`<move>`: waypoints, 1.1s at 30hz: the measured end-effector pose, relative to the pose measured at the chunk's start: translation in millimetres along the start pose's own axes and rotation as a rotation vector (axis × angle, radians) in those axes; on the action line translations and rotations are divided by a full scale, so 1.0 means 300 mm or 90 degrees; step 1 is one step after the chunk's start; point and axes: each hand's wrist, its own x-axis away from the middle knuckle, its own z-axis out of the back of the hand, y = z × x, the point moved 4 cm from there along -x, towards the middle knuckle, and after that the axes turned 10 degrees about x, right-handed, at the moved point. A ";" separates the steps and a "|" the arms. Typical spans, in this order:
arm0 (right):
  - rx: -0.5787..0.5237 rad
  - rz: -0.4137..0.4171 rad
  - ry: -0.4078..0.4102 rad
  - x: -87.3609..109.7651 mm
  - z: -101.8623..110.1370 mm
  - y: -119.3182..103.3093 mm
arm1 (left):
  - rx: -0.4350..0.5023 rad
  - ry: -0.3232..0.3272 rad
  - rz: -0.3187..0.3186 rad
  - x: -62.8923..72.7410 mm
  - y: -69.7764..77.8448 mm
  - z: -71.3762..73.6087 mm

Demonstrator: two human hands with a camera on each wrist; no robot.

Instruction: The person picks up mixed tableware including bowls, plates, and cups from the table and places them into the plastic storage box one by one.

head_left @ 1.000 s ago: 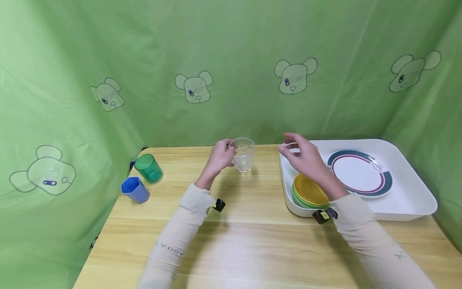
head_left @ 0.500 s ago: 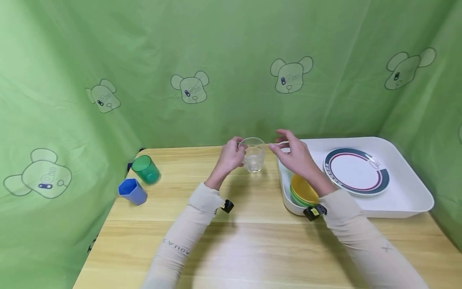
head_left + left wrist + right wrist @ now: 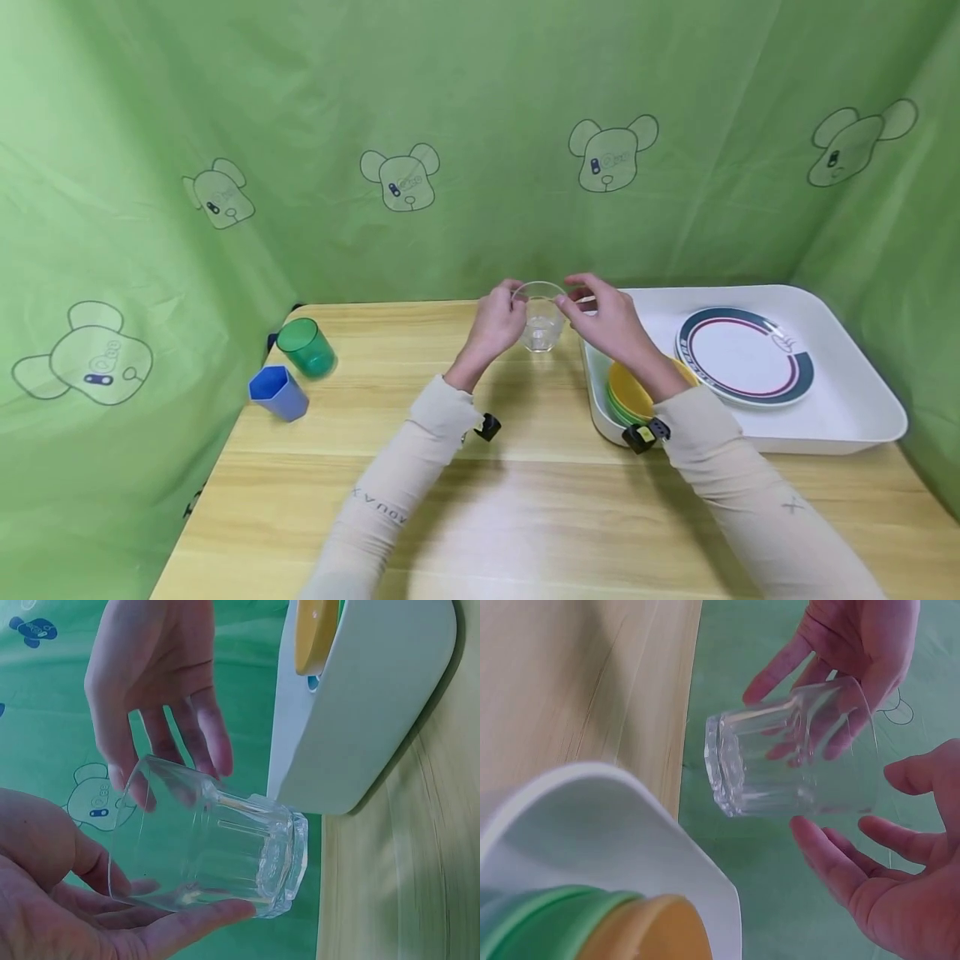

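Observation:
A clear drinking glass [image 3: 542, 325] stands upright above the table's far part, between both hands. My left hand [image 3: 498, 323] holds it by its left side. In the left wrist view, the left hand [image 3: 45, 900] has its thumb and fingers around the wall of the glass [image 3: 202, 847]. My right hand [image 3: 609, 323] reaches toward the other side, its fingertips right at the rim. Seen from the right wrist, the right hand [image 3: 907, 892] has spread, slightly bent fingers close beside the glass [image 3: 795, 761], not wrapped around it.
A white tray [image 3: 862, 417] at the right bears a plate [image 3: 742, 358] with a dark rim and stacked yellow and green bowls [image 3: 630, 392]. At the table's left are a green cup [image 3: 306, 348] and a blue hexagonal cup [image 3: 279, 393]. A green curtain [image 3: 495, 150] hangs behind.
The left hand has carried the glass rightward, toward the tray. The right hand has shifted a little left, closing the gap to the glass.

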 end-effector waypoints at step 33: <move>0.086 0.005 0.116 -0.031 0.061 -0.004 | 0.009 -0.017 -0.060 0.033 -0.005 0.028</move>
